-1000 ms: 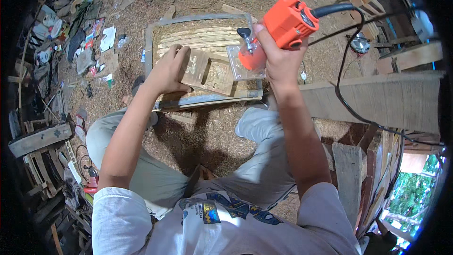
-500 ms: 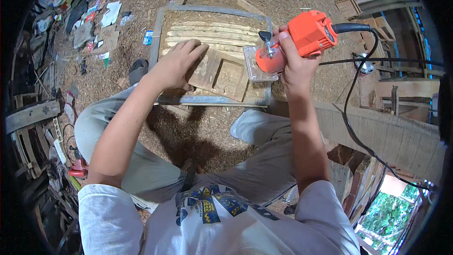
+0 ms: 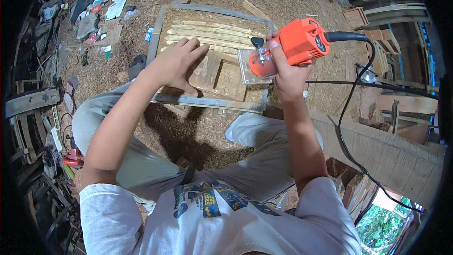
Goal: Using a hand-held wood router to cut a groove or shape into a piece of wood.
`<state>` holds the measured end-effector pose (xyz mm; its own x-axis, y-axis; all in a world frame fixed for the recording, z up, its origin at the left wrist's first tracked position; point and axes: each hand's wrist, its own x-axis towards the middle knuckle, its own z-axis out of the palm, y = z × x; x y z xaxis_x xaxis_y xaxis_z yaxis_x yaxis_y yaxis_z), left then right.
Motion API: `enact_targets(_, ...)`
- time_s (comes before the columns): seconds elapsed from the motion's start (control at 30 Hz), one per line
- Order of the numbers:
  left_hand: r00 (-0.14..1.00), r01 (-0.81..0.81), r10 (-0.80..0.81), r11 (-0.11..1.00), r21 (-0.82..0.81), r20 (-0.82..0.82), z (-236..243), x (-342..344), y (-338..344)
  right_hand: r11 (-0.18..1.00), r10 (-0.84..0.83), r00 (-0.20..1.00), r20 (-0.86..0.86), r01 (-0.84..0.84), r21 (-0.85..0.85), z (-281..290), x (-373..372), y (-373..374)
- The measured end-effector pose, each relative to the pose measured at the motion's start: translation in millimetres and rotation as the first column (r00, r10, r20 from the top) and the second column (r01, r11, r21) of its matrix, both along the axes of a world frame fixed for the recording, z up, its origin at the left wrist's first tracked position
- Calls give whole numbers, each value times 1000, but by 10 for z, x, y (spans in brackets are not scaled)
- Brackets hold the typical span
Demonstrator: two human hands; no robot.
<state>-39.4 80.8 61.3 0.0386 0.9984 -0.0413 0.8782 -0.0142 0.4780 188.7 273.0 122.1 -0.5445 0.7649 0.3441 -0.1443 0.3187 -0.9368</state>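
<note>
The framed counter has a ridged surface, with pale wooden strips (image 3: 207, 33) showing beyond the block, so the wooden block (image 3: 207, 76) on its near part could rock or slide if the left hand (image 3: 174, 66) presses unevenly. The orange router (image 3: 302, 42) could tip or jump at the pocket's edge if its clear base plate (image 3: 245, 68) is not set flat; this plate is just beside the block's right side, and whether they touch, I cannot tell. The bit is hidden, so fingers coming near it would be a danger. The black cord (image 3: 347, 37) could pull the tool if it catches.

Both forearms reach forward, well apart. The right hand (image 3: 288, 73) has its grip closed around the router's body. The left grip is spread over the block's left part, the thumb apart from the fingers.
</note>
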Motion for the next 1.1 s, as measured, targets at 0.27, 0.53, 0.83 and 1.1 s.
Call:
enact_targets(0.27, 965, -204, 190, 977, -63, -181, -53, 625, 115, 976, -198, 978, -60, 202, 79, -85, -51, 272)
enact_targets(0.53, 945, -316, 322, 944, 93, -61, -259, 814, 91, 966, -257, 951, -169, 259, -13, -28, 15, 459)
enact_targets(0.83, 944, -313, 313, 950, 19, -103, -192, 849, 73, 957, -281, 945, -168, 264, -118, 44, 65, 446)
enact_targets(1.1, 997, 9, 12, 961, 278, -72, -168, 782, 154, 946, -317, 938, -142, 301, -119, 143, 117, 354)
